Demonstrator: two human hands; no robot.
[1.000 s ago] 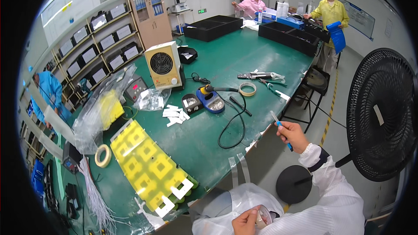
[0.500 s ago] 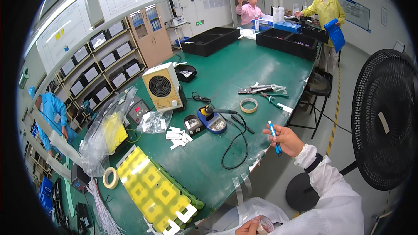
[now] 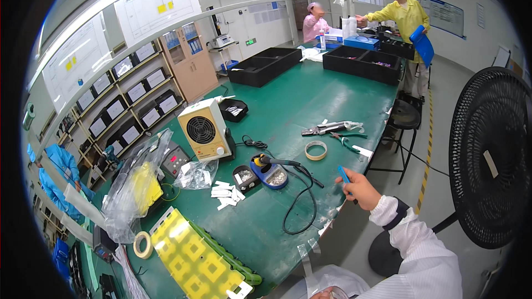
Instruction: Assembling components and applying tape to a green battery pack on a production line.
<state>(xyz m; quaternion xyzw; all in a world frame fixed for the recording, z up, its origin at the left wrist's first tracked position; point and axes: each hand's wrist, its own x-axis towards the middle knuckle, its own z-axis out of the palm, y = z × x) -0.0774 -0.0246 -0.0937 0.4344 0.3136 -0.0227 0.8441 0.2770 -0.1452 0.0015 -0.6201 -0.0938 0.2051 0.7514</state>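
Observation:
My right hand [image 3: 363, 191] is closed around a slim blue pen-like tool [image 3: 344, 175], held above the table's right edge. Its exact kind cannot be made out. At the lower edge of the picture, my left hand [image 3: 321, 294] is mostly cut off, its fingers bent against a round, see-through roll [image 3: 337, 293] that looks like tape. Clear tape strips [image 3: 306, 260] hang from the near table edge. Left of them lies a yellow panel with square shapes [image 3: 191, 254], on top of green parts [image 3: 233, 257].
The green table [image 3: 266, 105] carries a soldering iron [image 3: 277, 160] in its blue stand, a small fan unit [image 3: 205, 130], a masking tape roll [image 3: 316, 150] and pliers [image 3: 346, 141]. A black floor fan [image 3: 487, 155] stands at right. Co-workers stand at left and far end.
My right hand has turned, so less of the blue tool shows. My left hand has sunk toward the lower edge. The person in yellow reaches further left; the one in blue leans lower.

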